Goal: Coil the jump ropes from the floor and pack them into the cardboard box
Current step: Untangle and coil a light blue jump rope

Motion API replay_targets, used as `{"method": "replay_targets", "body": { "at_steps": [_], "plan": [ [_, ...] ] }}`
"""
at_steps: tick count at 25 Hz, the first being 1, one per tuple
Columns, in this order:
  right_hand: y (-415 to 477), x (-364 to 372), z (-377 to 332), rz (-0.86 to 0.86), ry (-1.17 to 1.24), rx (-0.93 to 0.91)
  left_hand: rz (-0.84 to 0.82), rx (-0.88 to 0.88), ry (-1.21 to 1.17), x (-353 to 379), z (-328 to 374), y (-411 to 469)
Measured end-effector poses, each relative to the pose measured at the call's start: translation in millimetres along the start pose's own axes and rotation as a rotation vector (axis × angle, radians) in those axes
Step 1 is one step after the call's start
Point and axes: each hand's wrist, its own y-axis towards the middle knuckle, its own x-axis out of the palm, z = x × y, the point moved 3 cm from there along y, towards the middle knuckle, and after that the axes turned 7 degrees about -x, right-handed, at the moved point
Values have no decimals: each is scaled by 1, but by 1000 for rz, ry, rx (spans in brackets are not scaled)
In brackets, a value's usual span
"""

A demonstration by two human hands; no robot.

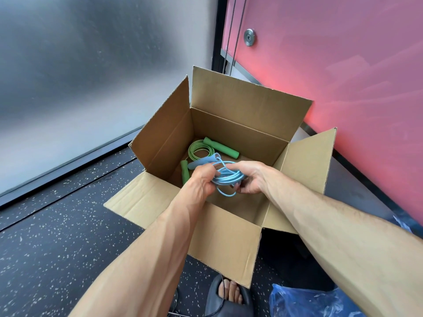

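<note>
Left hand (202,179) and right hand (249,178) both gripping the coiled blue jump rope (226,177), fingers curled round the bundle, held over the open cardboard box (229,234). One blue handle (202,161) sticks out past the left hand. Green jump rope (200,151) already lies coiled on the box bottom, far left corner, its green handles (220,147) beside it. Box sits on the dark speckled floor (57,225), flaps open, near the pink wall (343,65). Blue plastic bag (304,303) and a sandalled foot (231,294) at bottom edge.

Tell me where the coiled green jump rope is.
Head view: the green jump rope lies on the bottom of the brown cardboard box, far-left corner, just beyond the hand-held light-blue rope coil.
</note>
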Motion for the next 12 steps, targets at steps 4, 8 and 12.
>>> {"method": "replay_targets", "body": {
  "at_steps": [4, 8, 12],
  "plan": [
    [8, 2, -2, 156, -153, -216, 20, -8, 3, 1, 1, 0],
    [1, 2, -6, 218, -529, -402, 28, -93, -5, 7, 3, 5],
    [10, -7, -5, 182, -802, -341, 156, -144, 267, -1, -6, 11]
  ]
}}
